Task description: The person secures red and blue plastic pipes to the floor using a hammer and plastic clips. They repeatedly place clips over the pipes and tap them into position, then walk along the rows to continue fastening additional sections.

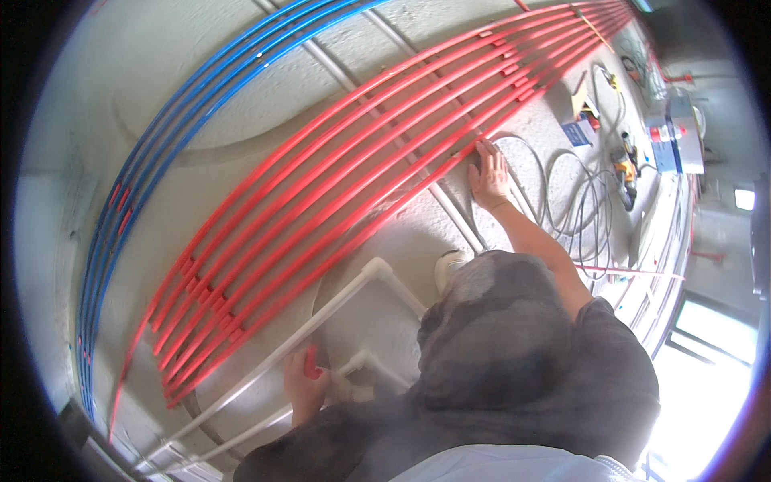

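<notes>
My left hand is closed around a small red piece, partly hidden by the fingers. It is low, beside a white pipe frame with an elbow at its corner. My right hand reaches forward with its fingers stretched out, the tips against the nearest red conduit. Several red conduits run side by side across the floor, curving in this view. Red clips sit on them in rows, one row at the near left and another at the far right.
Blue conduits run beyond the red ones. Grey pipes pass beneath the red conduits. At the right lie a loose dark cable, a yellow-and-black power tool and a blue box. A white shoe shows beside my dark clothing.
</notes>
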